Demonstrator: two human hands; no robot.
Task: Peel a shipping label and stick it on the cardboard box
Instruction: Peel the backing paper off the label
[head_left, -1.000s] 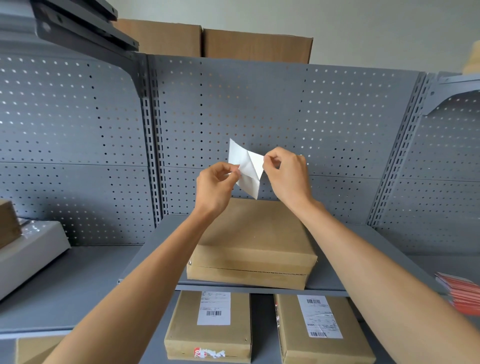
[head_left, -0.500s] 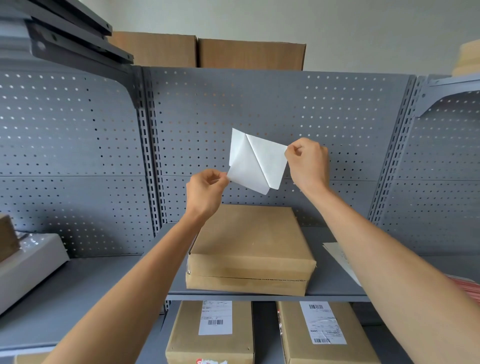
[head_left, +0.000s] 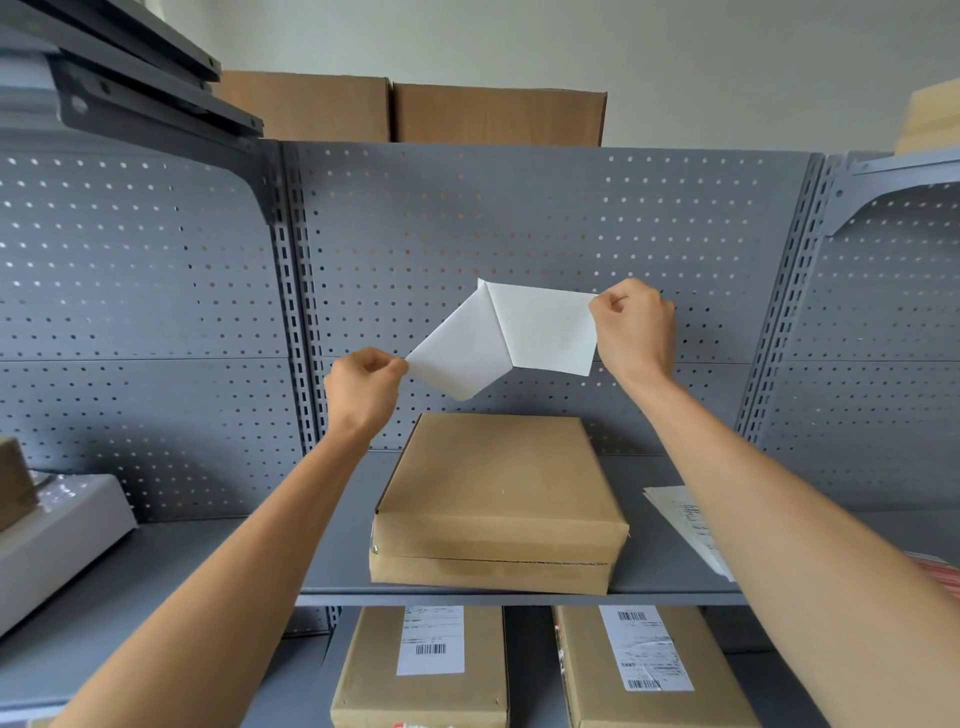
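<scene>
A white shipping label (head_left: 545, 330) and its backing sheet (head_left: 457, 351) hang in the air above the plain cardboard box (head_left: 498, 499), still joined along one slanted line. My left hand (head_left: 363, 387) pinches the lower left corner of the backing. My right hand (head_left: 631, 327) pinches the label's upper right edge. Both sheets show blank white sides to me. The box lies flat on the grey shelf (head_left: 654, 582), with no label on its top.
Loose printed sheets (head_left: 685, 525) lie on the shelf right of the box, partly under my right forearm. Two labelled boxes (head_left: 431, 670) (head_left: 644, 670) sit on the shelf below. A white device (head_left: 57, 535) stands at the left. A perforated back panel (head_left: 519, 223) is behind.
My hands have drawn apart, the right one up and rightward, the left one down and leftward. The label has peeled much further off its backing.
</scene>
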